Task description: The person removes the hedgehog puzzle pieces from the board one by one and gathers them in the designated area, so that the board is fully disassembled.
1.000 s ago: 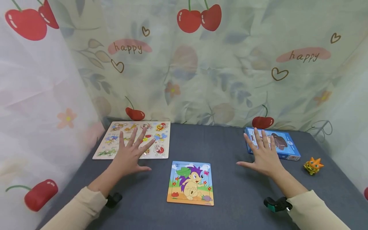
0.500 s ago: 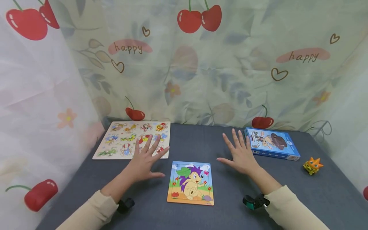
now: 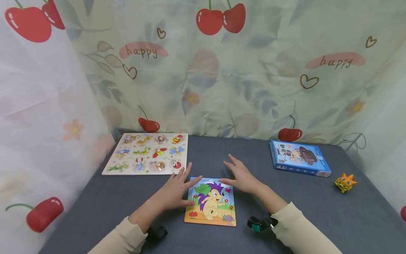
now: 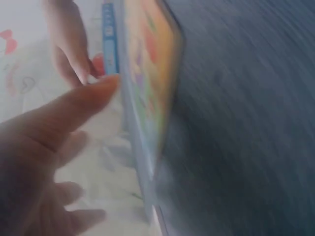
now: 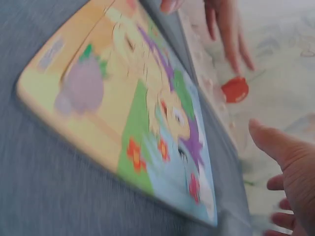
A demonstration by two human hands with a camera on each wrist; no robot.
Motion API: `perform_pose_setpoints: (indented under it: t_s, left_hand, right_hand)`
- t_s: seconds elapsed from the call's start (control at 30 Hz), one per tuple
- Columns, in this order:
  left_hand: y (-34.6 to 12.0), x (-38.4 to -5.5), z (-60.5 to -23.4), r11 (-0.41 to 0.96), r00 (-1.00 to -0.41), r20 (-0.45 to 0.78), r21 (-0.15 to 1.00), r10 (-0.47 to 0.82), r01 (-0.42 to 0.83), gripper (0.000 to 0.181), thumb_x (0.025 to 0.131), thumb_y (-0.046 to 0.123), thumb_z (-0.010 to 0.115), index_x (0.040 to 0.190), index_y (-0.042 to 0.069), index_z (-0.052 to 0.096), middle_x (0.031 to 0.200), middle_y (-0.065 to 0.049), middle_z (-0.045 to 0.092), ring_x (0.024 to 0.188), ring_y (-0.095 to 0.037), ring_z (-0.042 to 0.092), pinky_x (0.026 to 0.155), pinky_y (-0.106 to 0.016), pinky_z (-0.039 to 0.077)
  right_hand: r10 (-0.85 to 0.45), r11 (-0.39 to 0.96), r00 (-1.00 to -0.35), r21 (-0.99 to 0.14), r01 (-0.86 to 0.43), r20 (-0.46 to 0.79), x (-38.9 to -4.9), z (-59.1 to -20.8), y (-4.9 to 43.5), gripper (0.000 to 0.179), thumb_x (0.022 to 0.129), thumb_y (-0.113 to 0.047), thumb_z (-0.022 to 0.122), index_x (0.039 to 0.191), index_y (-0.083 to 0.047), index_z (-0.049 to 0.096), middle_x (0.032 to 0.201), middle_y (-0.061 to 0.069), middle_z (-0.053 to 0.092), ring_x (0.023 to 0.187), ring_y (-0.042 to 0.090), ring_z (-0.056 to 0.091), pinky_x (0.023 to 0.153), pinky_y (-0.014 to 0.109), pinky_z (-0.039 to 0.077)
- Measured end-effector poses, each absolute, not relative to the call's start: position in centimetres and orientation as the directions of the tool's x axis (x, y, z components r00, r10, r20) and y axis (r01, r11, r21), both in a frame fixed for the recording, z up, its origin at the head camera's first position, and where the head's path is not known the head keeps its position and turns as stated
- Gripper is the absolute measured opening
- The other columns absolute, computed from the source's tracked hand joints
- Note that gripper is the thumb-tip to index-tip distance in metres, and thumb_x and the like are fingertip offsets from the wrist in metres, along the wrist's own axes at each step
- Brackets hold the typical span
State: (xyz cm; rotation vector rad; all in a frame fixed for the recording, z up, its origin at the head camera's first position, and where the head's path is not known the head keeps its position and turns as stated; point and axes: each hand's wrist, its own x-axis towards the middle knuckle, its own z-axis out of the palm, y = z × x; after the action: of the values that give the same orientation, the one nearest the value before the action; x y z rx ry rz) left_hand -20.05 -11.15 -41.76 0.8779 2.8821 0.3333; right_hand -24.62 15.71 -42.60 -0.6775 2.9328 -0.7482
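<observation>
A small square jigsaw puzzle [image 3: 210, 206] with a purple-haired hedgehog picture lies flat on the dark grey table. My left hand [image 3: 174, 192] hovers at its left edge, fingers spread, with the thumb and index finger over its border. On the other side, my right hand [image 3: 242, 176] is held above the puzzle's upper right corner with its fingers apart. Both hands hold nothing. In the right wrist view the puzzle [image 5: 142, 113] shows large and blurred, with fine cut lines across the hedgehog. The left wrist view catches the puzzle [image 4: 152, 73] at a steep slant beside the left thumb.
A wooden peg puzzle board [image 3: 146, 154] with insect pieces lies at the back left. At the back right lies a blue box [image 3: 300, 157], with a small orange and yellow spiky figurine [image 3: 345, 183] in front of it. A printed curtain [image 3: 222, 70] hangs behind the table [image 3: 253, 148].
Both hands have moved inward and closer to the hedgehog puzzle, the left going right and the right going left. The peg board and blue box are now uncovered. The puzzle has stayed put.
</observation>
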Motion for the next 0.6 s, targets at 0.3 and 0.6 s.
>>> perform_pose_setpoints:
  t_s: [0.3, 0.6]
  left_hand:
    - [-9.7, -19.1, -41.7, 0.834, -0.822, -0.199, 0.281, 0.535, 0.475, 0.073, 0.077, 0.055, 0.067, 0.140, 0.024, 0.045, 0.153, -0.020, 0.022, 0.140, -0.042, 0.019, 0.107, -0.063, 0.024]
    - [-8.7, -18.2, -41.7, 0.841, -0.813, -0.278, 0.354, 0.512, 0.409, 0.076, 0.071, 0.051, 0.075, 0.137, 0.024, 0.048, 0.147, -0.025, 0.032, 0.136, -0.040, 0.031, 0.104, -0.056, 0.035]
  right_hand:
    - [-0.537, 0.643, -0.841, -0.611, -0.462, 0.071, -25.2, -43.0, 12.3, 0.044, 0.086, -0.027, 0.066, 0.121, -0.001, 0.060, 0.110, 0.012, 0.055, 0.083, 0.014, 0.054, 0.070, 0.026, 0.048]
    - [-0.602, 0.564, -0.798, -0.698, -0.441, 0.017, -26.3, -44.1, 10.1, 0.030, 0.081, -0.016, 0.072, 0.107, -0.001, 0.068, 0.085, 0.005, 0.061, 0.069, 0.006, 0.051, 0.060, 0.018, 0.044]
